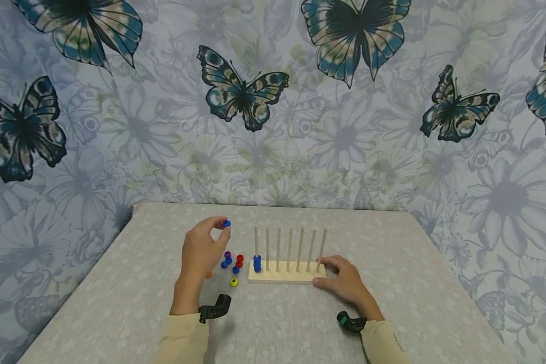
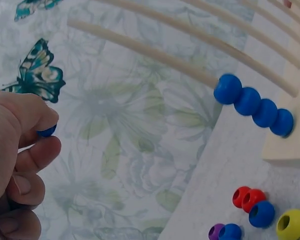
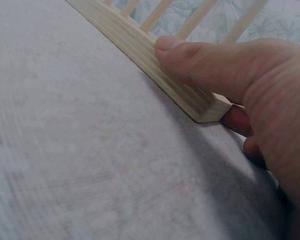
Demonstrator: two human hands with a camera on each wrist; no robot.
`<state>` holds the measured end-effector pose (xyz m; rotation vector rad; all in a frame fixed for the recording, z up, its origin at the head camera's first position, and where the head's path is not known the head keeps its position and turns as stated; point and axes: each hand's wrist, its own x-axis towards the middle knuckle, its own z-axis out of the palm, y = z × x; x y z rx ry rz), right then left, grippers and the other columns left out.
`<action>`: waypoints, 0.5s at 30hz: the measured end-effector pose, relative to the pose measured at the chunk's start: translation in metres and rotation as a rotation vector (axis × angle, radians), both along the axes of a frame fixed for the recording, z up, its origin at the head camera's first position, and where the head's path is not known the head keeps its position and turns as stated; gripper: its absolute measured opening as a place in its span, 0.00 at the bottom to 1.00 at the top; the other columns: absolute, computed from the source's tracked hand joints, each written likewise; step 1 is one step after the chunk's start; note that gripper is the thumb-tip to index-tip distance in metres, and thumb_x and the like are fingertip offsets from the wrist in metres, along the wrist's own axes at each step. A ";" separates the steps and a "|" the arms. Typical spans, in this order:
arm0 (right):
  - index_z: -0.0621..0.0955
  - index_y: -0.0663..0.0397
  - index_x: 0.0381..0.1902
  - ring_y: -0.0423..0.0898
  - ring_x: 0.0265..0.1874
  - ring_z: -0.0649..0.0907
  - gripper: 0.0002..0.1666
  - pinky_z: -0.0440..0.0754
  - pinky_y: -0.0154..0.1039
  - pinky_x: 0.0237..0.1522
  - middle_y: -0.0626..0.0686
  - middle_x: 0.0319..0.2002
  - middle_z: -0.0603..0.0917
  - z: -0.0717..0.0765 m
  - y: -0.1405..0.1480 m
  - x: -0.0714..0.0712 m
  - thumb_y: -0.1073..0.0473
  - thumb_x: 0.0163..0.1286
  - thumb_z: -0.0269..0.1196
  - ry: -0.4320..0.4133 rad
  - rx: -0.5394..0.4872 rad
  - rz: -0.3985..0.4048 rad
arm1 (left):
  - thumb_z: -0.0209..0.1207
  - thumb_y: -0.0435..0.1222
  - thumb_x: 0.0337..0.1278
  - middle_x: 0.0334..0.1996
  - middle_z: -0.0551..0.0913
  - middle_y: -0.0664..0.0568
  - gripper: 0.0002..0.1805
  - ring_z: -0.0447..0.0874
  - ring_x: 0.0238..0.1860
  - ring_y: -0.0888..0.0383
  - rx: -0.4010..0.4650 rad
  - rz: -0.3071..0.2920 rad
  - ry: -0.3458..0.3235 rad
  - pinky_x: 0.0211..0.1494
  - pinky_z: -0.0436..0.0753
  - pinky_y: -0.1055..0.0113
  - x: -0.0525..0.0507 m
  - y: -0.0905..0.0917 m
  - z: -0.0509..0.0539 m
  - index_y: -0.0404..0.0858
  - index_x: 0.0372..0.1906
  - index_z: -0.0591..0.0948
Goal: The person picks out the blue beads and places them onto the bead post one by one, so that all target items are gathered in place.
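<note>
Pinching a blue bead [image 1: 226, 223] in the left hand [image 1: 203, 248], below left of the head frame's centre; gripping the wooden peg rack [image 1: 279, 277], lower centre, by its right end with the right hand [image 1: 344, 279].

We've got soft, pretty even light in the head view, but both wrist views look dimmer and greyer. In our left wrist one, lens distortion bows the rods [image 2: 145, 51]. Right wrist, we see a soft-edged shadow beside the base [image 3: 130, 42], and the tablecloth [image 3: 65, 150] looks smeary.
</note>
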<state>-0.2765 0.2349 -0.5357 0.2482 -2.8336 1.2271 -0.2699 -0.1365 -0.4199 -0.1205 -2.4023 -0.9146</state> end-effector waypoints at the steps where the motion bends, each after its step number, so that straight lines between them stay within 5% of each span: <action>1: 0.83 0.36 0.56 0.43 0.47 0.76 0.37 0.74 0.44 0.51 0.43 0.50 0.82 0.000 0.000 0.000 0.35 0.49 0.78 -0.001 -0.001 0.002 | 0.64 0.42 0.63 0.41 0.87 0.54 0.14 0.63 0.14 0.60 -0.002 -0.001 0.022 0.17 0.65 0.67 0.000 0.002 0.001 0.46 0.52 0.85; 15: 0.82 0.36 0.57 0.43 0.48 0.77 0.37 0.74 0.44 0.52 0.43 0.51 0.82 -0.003 0.001 -0.001 0.35 0.49 0.77 -0.002 0.002 -0.002 | 0.66 0.40 0.60 0.40 0.87 0.54 0.14 0.65 0.18 0.63 -0.017 -0.037 0.175 0.19 0.68 0.69 0.009 0.023 0.017 0.45 0.50 0.86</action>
